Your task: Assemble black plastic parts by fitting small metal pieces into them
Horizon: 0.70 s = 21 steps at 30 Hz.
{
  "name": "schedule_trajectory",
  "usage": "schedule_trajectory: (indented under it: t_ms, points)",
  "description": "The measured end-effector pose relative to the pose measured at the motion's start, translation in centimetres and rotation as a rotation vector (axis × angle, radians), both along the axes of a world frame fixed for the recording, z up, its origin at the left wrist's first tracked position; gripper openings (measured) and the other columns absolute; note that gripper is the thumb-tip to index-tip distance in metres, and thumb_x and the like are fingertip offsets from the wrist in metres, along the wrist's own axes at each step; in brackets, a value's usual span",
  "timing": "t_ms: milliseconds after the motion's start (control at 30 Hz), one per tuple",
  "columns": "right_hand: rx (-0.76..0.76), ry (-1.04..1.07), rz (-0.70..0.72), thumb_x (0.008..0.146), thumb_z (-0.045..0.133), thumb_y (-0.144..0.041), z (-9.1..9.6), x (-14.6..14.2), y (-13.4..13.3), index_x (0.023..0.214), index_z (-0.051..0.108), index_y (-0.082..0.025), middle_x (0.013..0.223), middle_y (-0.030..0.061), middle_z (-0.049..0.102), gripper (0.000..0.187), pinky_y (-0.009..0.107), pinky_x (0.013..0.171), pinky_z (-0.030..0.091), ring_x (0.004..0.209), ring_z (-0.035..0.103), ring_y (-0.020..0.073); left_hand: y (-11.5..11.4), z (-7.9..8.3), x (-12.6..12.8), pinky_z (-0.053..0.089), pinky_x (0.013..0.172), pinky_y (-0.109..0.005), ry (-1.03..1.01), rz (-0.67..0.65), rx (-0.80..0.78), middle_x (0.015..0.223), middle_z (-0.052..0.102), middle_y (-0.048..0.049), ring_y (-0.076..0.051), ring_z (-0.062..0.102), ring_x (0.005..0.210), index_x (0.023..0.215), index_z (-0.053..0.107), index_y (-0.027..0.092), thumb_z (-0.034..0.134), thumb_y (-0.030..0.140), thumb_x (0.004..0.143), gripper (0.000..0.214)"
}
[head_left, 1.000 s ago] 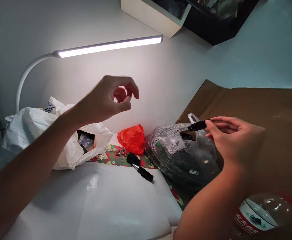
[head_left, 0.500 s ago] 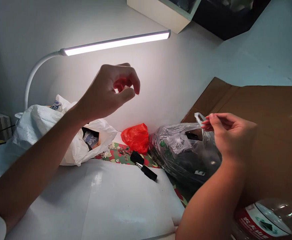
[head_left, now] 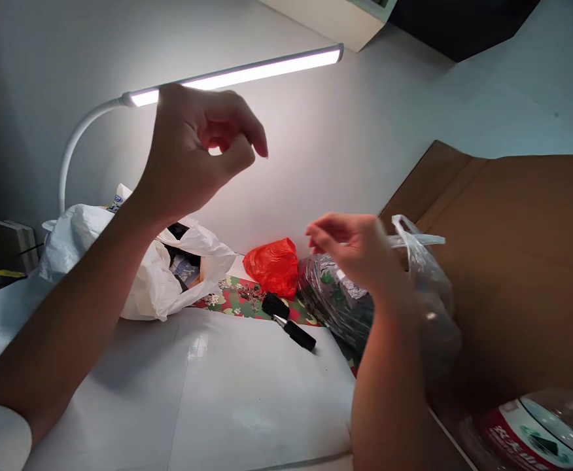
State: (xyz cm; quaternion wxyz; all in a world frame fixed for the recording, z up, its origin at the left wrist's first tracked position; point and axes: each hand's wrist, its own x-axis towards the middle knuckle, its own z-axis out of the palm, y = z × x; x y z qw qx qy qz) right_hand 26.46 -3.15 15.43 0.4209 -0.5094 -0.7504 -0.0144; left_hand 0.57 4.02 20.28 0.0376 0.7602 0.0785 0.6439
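My left hand (head_left: 198, 147) is raised in front of the lamp bar (head_left: 267, 65). Its fingers are curled, with thumb and forefinger pinched together; whatever sits between them is too small to see. My right hand (head_left: 355, 252) hovers lower, in front of a clear plastic bag (head_left: 428, 275) full of dark things. It is blurred by motion, with the fingers pointing left, and nothing shows plainly in it. The bag's handle loop (head_left: 414, 237) stands up just right of that hand.
A white sheet (head_left: 227, 386) covers the desk. A black tool (head_left: 289, 322) lies at its far edge by a patterned mat (head_left: 232, 299) with small pieces. A white bag (head_left: 144, 275) and a red bag (head_left: 273, 265) lie behind. A cardboard box (head_left: 526, 261) and bottle (head_left: 536, 432) are at right.
My right hand first held a small black object, then pinched the clear bag's handle, and has now swung left away from it. My left hand rose toward the lamp. The view tilted down.
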Motion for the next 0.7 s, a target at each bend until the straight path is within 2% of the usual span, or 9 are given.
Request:
schedule_trajectory:
  t_ms: [100,167,233,300,367,433,533,633,700]
  points:
    - [-0.201,-0.143,0.094,0.097,0.069,-0.027,-2.1,-2.0,3.4,0.091,0.078,-0.021,0.081,0.0007,0.079,0.013,0.027,0.067,0.054,0.074,0.073,0.0153,0.3,0.1,-0.1,0.047,0.064,-0.027,-0.033,-0.028,0.047,0.075,0.072,0.0034,-0.008,0.058,0.071,0.078,0.077,0.021,0.076,0.022,0.09,0.012]
    - [-0.462,-0.283,0.152,0.095,0.069,-0.019,-4.1,-3.1,5.3,0.091,0.078,-0.022,0.08,-0.0024,0.077,0.01,0.023,0.062,0.05,0.073,0.07,0.0127,0.3,0.1,-0.2,0.049,0.065,-0.027,-0.031,-0.051,0.053,0.081,0.074,0.0034,-0.008,0.06,0.075,0.081,0.077,0.02,0.079,0.02,0.089,0.009]
    - [-0.598,-0.359,0.179,0.094,0.072,-0.02,-6.2,-3.6,6.7,0.091,0.077,-0.02,0.075,-0.0038,0.071,0.006,0.022,0.055,0.047,0.065,0.065,0.0118,0.2,0.1,-0.3,0.049,0.065,-0.027,-0.016,-0.054,0.03,0.084,0.075,0.0038,-0.007,0.061,0.077,0.083,0.078,0.021,0.078,0.017,0.09,0.008]
    - [-0.701,-0.411,0.18,0.098,0.075,-0.03,-8.0,-3.4,7.8,0.097,0.076,-0.017,0.082,-0.0011,0.072,0.013,0.025,0.061,0.055,0.069,0.067,0.0135,0.0,0.1,-0.3,0.05,0.065,-0.027,0.002,-0.051,0.001,0.084,0.075,0.0049,-0.007,0.061,0.077,0.083,0.078,0.022,0.076,0.014,0.09,0.01]
    - [-0.768,-0.437,0.171,0.103,0.071,-0.039,-9.3,-2.6,8.4,0.113,0.073,-0.016,0.106,0.0045,0.075,0.025,0.033,0.077,0.064,0.087,0.073,0.0174,0.0,0.0,-0.3,0.049,0.064,-0.027,0.002,-0.056,-0.003,0.083,0.075,0.0053,-0.007,0.061,0.076,0.082,0.079,0.023,0.076,0.012,0.087,0.012]
    - [-0.782,-0.432,0.161,0.106,0.067,-0.041,-10.0,-1.3,8.8,0.122,0.071,-0.017,0.121,0.0073,0.073,0.029,0.038,0.086,0.065,0.099,0.073,0.0198,0.1,0.0,-0.2,0.049,0.063,-0.029,0.006,-0.07,0.014,0.082,0.075,0.0037,-0.009,0.061,0.075,0.082,0.079,0.022,0.074,0.009,0.085,0.014]
    - [-0.711,-0.369,0.163,0.105,0.069,-0.042,-10.3,0.5,8.9,0.107,0.072,-0.017,0.1,0.0036,0.074,0.026,0.031,0.073,0.063,0.08,0.07,0.0144,0.3,-0.1,-0.2,0.049,0.063,-0.032,0.046,-0.071,0.028,0.08,0.074,0.0003,-0.013,0.064,0.077,0.084,0.079,0.022,0.066,0.009,0.088,0.019]
    - [-0.562,-0.264,0.15,0.076,0.097,-0.041,-10.7,1.0,8.6,0.075,0.067,-0.021,0.065,-0.0051,0.062,0.036,0.026,0.054,0.052,0.054,0.057,0.0113,0.3,-0.1,-0.2,0.05,0.064,-0.031,0.083,-0.032,-0.02,0.079,0.072,-0.0008,-0.014,0.065,0.075,0.083,0.081,0.02,0.06,0.01,0.087,0.023]
    - [-0.371,-0.152,0.106,0.057,0.106,-0.035,-11.1,0.9,8.5,0.063,0.061,-0.022,0.053,-0.0087,0.053,0.047,0.026,0.047,0.045,0.046,0.051,0.0105,0.2,-0.1,-0.2,0.048,0.064,-0.03,0.093,0.007,-0.078,0.08,0.072,-0.0006,-0.014,0.066,0.072,0.082,0.082,0.019,0.059,0.013,0.085,0.024]
